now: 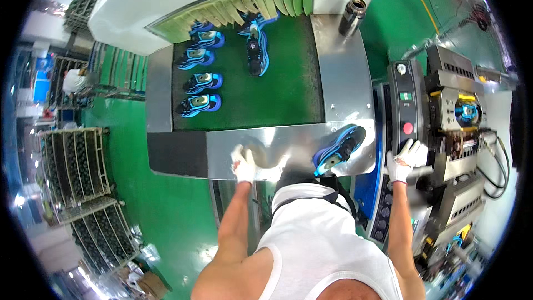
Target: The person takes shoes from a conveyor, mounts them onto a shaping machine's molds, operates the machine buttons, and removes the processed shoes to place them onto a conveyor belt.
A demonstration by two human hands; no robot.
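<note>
Landmark: green conveyor belt [288,100]. Left of it, wheeled rack [104,158] filled with rows of dark items, too small to make out; right of it, machine [443,105] with a blue shoe [467,113] in its opening. Dark metal flask [352,16] stands upright on the belt's right border, near the far end. Belt carries a left-hand column of black-and-blue shoes [198,105], plus more near the curtain [286,0]. Single shoe [340,149] lies tilted sideways on the metal ledge [233,139] in front of the belt, toward its right end. Left hand [243,165], white-gloved, at that ledge, fingers loosely apart, nothing seen in it; forearm points forward. Right hand [406,161], gloved, right of the belt by the control panel [401,112], fingers spread, nothing held, contact can't tell; arm reaches outward.
</note>
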